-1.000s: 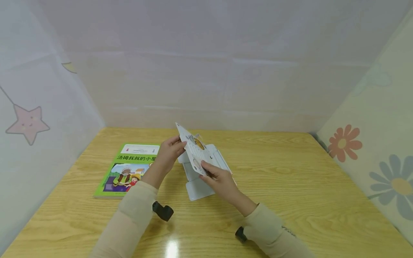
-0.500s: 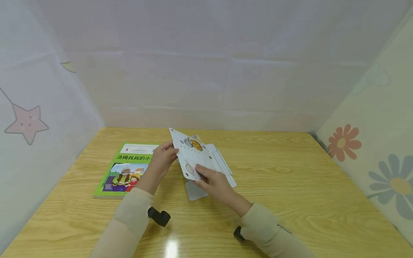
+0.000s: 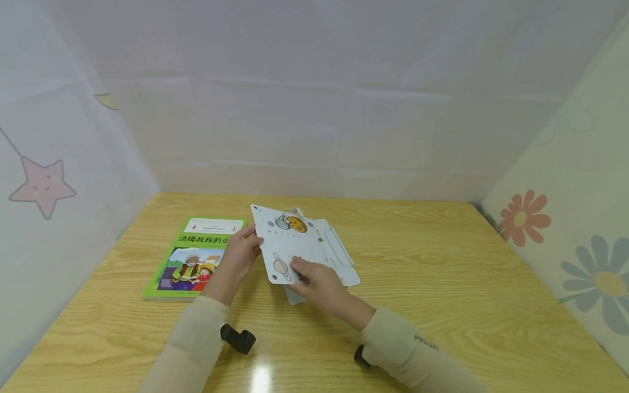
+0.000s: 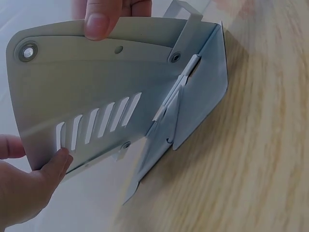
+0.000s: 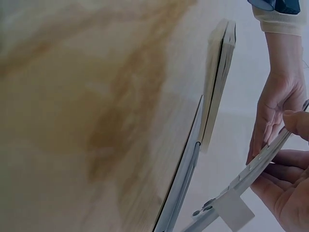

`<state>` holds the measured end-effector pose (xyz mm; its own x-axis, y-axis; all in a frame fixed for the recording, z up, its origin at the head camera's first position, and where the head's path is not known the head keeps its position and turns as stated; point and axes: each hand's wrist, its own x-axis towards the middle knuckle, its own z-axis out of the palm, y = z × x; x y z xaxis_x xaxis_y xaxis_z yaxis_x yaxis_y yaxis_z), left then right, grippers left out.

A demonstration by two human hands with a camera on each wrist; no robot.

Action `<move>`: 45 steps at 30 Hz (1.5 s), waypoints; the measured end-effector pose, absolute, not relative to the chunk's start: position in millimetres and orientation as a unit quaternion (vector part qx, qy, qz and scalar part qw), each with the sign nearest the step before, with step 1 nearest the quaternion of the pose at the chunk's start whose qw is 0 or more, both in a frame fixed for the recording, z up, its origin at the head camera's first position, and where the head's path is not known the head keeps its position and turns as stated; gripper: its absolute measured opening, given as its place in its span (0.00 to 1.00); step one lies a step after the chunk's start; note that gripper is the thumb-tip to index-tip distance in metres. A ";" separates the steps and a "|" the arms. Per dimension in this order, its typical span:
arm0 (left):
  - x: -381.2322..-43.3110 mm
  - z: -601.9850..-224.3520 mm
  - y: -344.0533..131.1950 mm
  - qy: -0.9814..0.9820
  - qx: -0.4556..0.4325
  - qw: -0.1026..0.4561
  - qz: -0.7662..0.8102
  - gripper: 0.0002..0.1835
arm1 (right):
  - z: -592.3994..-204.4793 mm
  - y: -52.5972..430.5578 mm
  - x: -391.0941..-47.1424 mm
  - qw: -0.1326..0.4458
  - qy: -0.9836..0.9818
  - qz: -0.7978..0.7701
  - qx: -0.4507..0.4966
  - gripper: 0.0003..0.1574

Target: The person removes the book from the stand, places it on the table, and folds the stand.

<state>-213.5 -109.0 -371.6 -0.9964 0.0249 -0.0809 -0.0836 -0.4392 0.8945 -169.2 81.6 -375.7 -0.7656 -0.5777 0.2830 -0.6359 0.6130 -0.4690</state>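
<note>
A white folding metal book stand [image 3: 314, 243], printed with cartoon planets, is unfolded at the table's middle. Its upper panel is tilted up, and its lower part rests on the tabletop. My left hand [image 3: 241, 254] holds the panel's left edge. At the lower edge my right hand [image 3: 321, 286] pinches the panel, thumb on the printed face. The left wrist view shows the plain back of the panel [image 4: 87, 96], with a row of slots and hinges, and the left hand [image 4: 29, 188] gripping its edge. Fingers behind the panel are mostly hidden in the head view.
A green picture book [image 3: 172, 273] lies left of the stand, partly covered by the left forearm. The wooden table [image 3: 442, 273] reaches to pale fabric walls at the back and sides. A black wrist camera [image 3: 238, 339] juts from the left sleeve.
The stand's panel has turned and tipped so that its printed face shows much more. Both hands have moved a little left and down with it, keeping their hold. The book has not moved.
</note>
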 end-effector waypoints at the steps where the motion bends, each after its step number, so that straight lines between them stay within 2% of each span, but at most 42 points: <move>1: -213.2 -372.7 -109.8 0.529 -0.031 0.034 0.847 0.29 | -375.8 80.7 -169.2 0.051 -0.900 0.270 0.340 0.29; 18: -208.7 -392.7 -116.9 0.517 -0.060 0.043 0.853 0.31 | -379.8 71.8 -171.3 0.018 -0.915 0.169 0.366 0.27; 30: -206.4 -403.6 -119.5 0.525 -0.061 0.042 0.848 0.30 | -382.7 68.2 -167.5 0.048 -0.910 0.070 0.406 0.24; 40: -204.1 -415.2 -122.5 0.561 -0.069 0.028 0.825 0.30 | -384.6 68.4 -167.4 0.000 -0.912 0.035 0.408 0.27; 45: -206.9 -414.6 -121.3 0.580 -0.131 0.049 0.803 0.30 | -386.4 68.3 -167.7 -0.024 -0.913 0.030 0.406 0.27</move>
